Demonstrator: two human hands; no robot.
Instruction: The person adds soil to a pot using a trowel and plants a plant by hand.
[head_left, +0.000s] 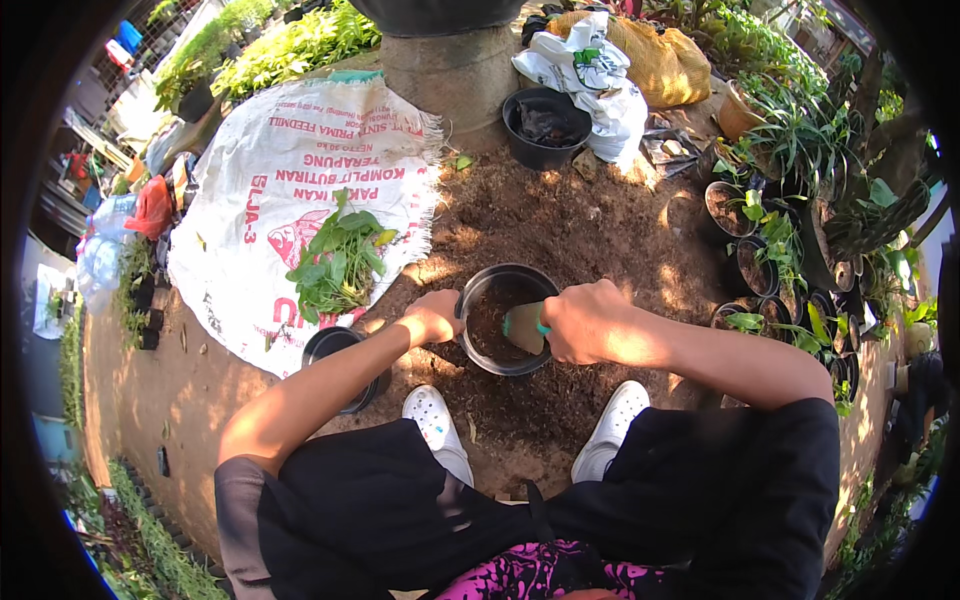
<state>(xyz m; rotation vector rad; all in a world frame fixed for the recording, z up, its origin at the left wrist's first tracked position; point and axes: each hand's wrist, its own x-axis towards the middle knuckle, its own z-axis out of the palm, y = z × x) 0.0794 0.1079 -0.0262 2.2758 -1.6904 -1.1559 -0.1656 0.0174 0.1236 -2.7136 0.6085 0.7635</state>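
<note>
A black plastic plant pot (504, 366) stands on loose soil between my feet and the stand ahead, with dark soil (487, 322) inside. My left hand (437, 316) grips the pot's left rim. In my right hand (581, 322), at the opposite rim, is a hand trowel (525, 327) with a green edge and a worn blade. The blade reaches into the pot over the soil; my fist hides most of its handle. Left of the pot, a bunch of leafy green cuttings (341, 259) lies on a flattened white woven sack (232, 195) with red print.
Another black pot (330, 345) sits beneath my left forearm. Farther ahead are a black basin (545, 161), a white plastic sack (611, 112) and a yellow woven sack (667, 71), beside a round concrete stand (450, 90). Several potted plants (754, 266) line the right side.
</note>
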